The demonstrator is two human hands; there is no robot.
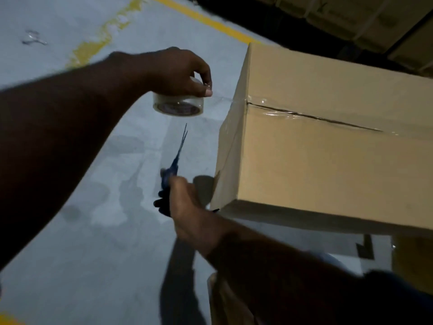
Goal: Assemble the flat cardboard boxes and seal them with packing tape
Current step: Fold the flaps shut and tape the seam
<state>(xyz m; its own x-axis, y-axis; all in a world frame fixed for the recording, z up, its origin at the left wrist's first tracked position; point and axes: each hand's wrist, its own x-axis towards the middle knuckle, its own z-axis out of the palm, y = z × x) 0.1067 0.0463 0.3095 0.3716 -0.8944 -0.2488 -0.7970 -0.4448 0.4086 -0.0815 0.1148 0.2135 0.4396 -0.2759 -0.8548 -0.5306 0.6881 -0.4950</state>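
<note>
A large assembled cardboard box (328, 165) fills the right side, its top seam covered with clear tape that runs over the left edge. My left hand (178, 71) grips a roll of clear packing tape (178, 104) from above, held in the air just left of the box's taped corner. A thin stretch of tape reaches from the roll to the box. Below it, my right hand (189, 207) holds blue-handled scissors (175, 160) with the blades pointing up toward the roll, slightly parted.
The grey concrete floor (82, 231) has yellow painted lines (210, 19) at the top. Stacked cartons (375, 24) stand in the dark at the top right. More cardboard (225, 299) lies under the box at the bottom.
</note>
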